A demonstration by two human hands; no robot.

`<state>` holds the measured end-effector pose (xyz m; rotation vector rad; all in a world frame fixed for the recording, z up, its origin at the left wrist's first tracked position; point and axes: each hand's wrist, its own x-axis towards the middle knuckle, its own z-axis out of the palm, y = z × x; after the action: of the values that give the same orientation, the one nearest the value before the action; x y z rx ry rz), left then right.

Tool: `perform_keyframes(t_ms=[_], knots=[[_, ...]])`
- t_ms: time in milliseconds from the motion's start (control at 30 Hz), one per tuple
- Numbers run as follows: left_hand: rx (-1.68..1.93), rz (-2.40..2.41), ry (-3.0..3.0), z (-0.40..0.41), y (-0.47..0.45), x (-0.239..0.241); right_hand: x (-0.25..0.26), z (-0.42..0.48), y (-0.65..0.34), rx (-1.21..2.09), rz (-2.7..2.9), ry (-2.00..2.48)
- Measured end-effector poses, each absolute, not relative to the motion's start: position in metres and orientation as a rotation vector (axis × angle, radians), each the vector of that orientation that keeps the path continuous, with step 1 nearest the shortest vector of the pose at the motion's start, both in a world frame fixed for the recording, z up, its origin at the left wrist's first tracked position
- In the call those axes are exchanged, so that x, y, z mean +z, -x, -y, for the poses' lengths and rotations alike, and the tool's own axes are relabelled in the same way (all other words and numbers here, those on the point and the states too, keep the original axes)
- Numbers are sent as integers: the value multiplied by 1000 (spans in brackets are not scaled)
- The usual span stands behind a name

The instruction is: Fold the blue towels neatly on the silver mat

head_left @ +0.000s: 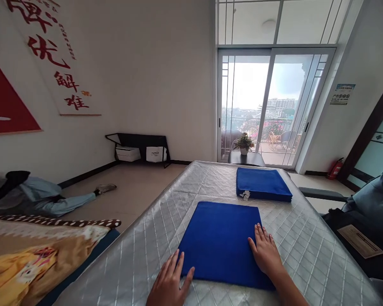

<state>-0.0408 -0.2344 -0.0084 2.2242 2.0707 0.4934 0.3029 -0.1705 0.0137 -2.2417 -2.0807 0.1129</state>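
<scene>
A flat blue fabric square, perhaps a folded cloth item, lies on the silver quilted table cover. At its near left corner rests my left hand, fingers stretched out and the thumb on the fabric's edge. My right hand lies flat across the right edge, fingers spread, touching the fabric and gripping nothing. Farther back on the table is a thicker stack of blue folded fabric, with small white tags showing at its near left corner.
A potted plant stands on a dark chair beyond the table's far edge. To the left are a bed with a yellow cloth and a person's legs. On the right sits a blue-grey sofa; a fire extinguisher is behind.
</scene>
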Motion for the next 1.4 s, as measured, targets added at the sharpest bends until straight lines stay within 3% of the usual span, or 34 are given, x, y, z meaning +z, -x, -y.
perform_keyframes(t_ms=[333,500,867,1400], knots=[[463,-1127,-2724,163,-113,31,14,171,-305,70,2116,2215],[374,-1176,-2691,139,-111,23,12,171,-305,84,2090,2238],[236,-1718,-2501,121,-3,22,15,171,-303,114,2059,2252],[426,-1867,-2407,106,30,-7,21,160,-310,193,2092,2317]])
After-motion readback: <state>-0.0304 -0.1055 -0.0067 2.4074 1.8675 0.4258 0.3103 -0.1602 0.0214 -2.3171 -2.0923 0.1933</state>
